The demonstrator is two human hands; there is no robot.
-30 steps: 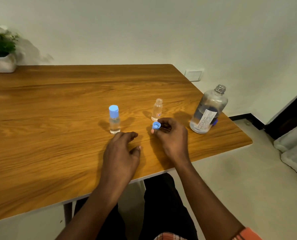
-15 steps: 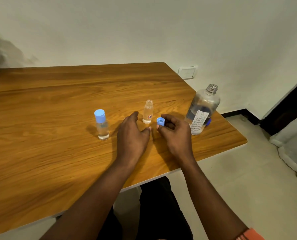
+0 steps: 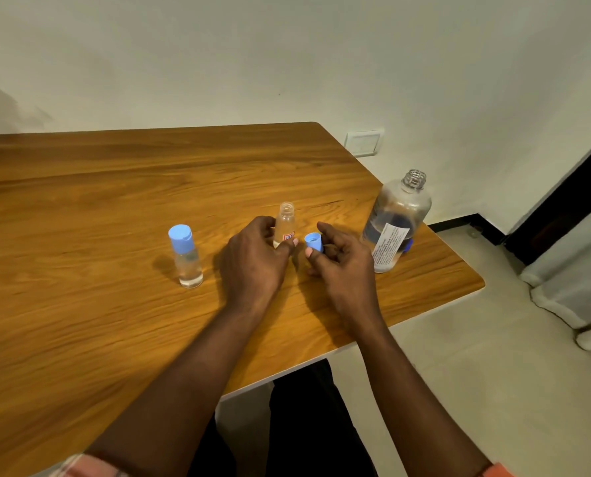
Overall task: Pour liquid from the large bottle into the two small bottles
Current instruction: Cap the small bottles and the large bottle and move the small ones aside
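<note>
One camera only, worn on the person's head. It looks forward and down from above the near edge of the wooden table point(image 3: 97, 218), tilted toward the table's right corner. Wide lens: straight edges bow, the white wall point(image 3: 287, 56) fills the top third. Both forearms run up from the bottom edge to the centre. The hands sit close, mid-frame. The person's lap shows below, between the arms. Floor point(image 3: 476, 373) and a dark doorway point(image 3: 569, 208) lie at right. No second view to compare.
</note>
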